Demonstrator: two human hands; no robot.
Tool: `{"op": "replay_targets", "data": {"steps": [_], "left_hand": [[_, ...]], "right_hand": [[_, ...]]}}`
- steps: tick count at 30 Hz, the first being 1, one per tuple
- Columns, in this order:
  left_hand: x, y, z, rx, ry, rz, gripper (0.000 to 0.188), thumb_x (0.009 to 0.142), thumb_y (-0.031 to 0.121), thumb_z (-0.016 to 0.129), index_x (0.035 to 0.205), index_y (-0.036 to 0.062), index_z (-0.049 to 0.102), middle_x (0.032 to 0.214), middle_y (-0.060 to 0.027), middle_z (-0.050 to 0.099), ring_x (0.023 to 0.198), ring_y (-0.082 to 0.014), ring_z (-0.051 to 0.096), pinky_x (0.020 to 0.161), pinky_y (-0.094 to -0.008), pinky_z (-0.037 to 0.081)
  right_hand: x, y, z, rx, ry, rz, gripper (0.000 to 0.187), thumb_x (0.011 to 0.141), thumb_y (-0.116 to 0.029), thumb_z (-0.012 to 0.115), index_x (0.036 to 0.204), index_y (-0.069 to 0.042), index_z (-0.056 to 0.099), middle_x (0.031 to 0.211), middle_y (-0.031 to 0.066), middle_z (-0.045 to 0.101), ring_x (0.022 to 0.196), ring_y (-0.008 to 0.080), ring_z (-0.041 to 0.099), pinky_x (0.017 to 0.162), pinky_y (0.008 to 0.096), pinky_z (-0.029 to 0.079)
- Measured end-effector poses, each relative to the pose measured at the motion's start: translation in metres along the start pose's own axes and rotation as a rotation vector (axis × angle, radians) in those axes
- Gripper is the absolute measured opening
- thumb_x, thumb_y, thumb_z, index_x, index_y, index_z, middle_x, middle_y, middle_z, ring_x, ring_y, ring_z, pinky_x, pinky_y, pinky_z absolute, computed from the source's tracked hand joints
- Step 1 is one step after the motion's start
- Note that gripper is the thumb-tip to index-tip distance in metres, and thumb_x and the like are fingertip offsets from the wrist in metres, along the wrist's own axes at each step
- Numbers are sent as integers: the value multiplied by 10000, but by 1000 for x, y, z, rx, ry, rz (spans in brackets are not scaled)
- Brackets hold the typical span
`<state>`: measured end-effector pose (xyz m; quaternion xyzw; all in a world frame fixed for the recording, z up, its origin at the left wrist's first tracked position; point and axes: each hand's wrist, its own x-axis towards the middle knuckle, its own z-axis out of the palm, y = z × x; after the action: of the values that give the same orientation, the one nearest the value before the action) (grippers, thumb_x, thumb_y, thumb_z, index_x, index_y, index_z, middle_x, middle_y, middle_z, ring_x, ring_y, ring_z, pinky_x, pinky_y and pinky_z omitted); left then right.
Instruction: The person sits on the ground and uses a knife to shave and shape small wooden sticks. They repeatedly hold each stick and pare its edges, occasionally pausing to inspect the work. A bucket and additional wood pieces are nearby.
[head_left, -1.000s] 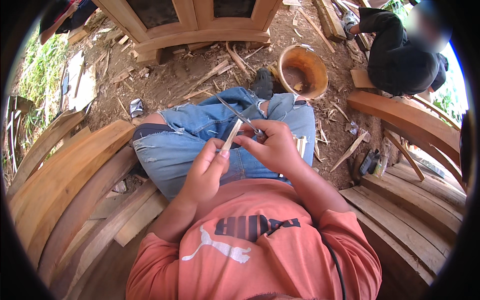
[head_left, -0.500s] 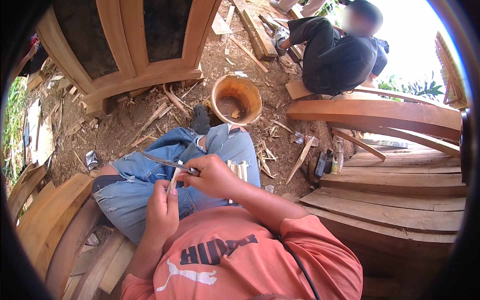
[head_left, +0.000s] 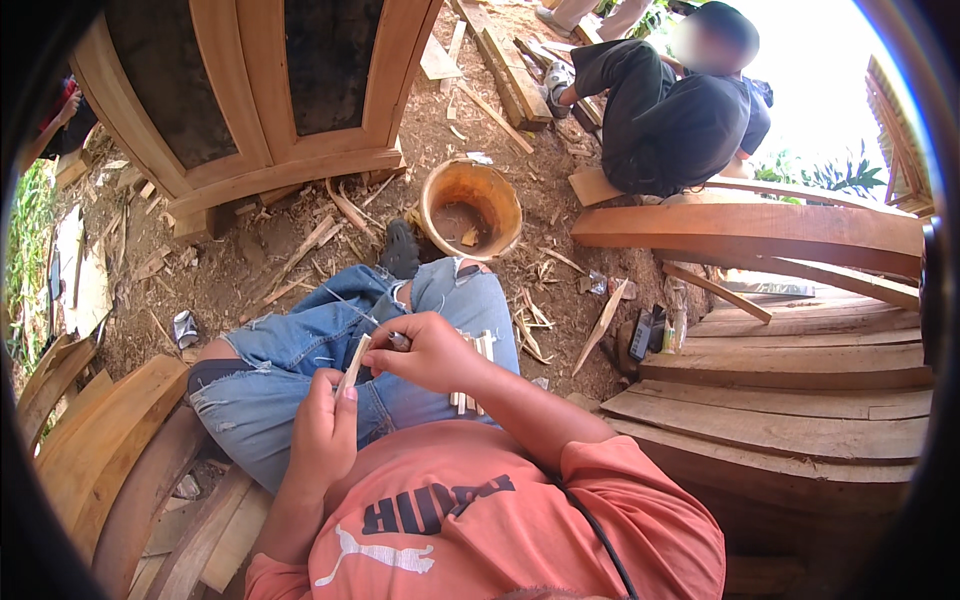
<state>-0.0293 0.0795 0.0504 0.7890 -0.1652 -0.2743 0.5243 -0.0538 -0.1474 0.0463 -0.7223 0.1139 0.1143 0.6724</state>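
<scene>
Over my lap, my left hand point(head_left: 325, 430) is closed around a thin pale wooden stick point(head_left: 354, 368), which sticks up past the thumb. My right hand point(head_left: 428, 352) grips a knife point(head_left: 400, 342) by its handle. The knife's narrow blade points away and to the left, seen almost edge-on, just beyond the stick's upper end. The right fingertips are close to the stick; I cannot tell if they touch it. Several short pale wood strips point(head_left: 484, 350) lie on my jeans point(head_left: 270, 335), partly behind my right wrist and forearm.
An orange-brown bucket point(head_left: 430, 205) stands beyond my knees among wood scraps. A panelled wooden frame point(head_left: 250, 120) rises at the far left. Curved boards point(head_left: 110, 440) lie on the left, stacked planks point(head_left: 790, 405) on the right. Another person point(head_left: 685, 125) sits at the far right.
The knife blade has swung from pointing mostly left to pointing more away from me, and it looks thinner. My right hand has turned slightly. The stick stays in my left hand.
</scene>
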Motion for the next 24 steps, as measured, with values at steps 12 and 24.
{"op": "replay_targets", "data": {"steps": [12,24], "left_hand": [[0,-15,6,-116,-2,-12,178,1134,197,511,1109,25,549,674,-34,514,594,-126,476,560,-334,377],[12,-27,11,-713,-81,-192,246,1173,332,484,1130,97,538,728,79,420,592,-14,340,521,-209,262]], "right_hand": [[-2,7,6,-61,51,-37,114,960,-139,789,929,-30,777,770,-1,742,667,24,545,586,264,438],[-1,24,17,-382,97,-443,147,847,-134,821,962,-52,779,790,119,713,663,268,679,612,382,533]]}}
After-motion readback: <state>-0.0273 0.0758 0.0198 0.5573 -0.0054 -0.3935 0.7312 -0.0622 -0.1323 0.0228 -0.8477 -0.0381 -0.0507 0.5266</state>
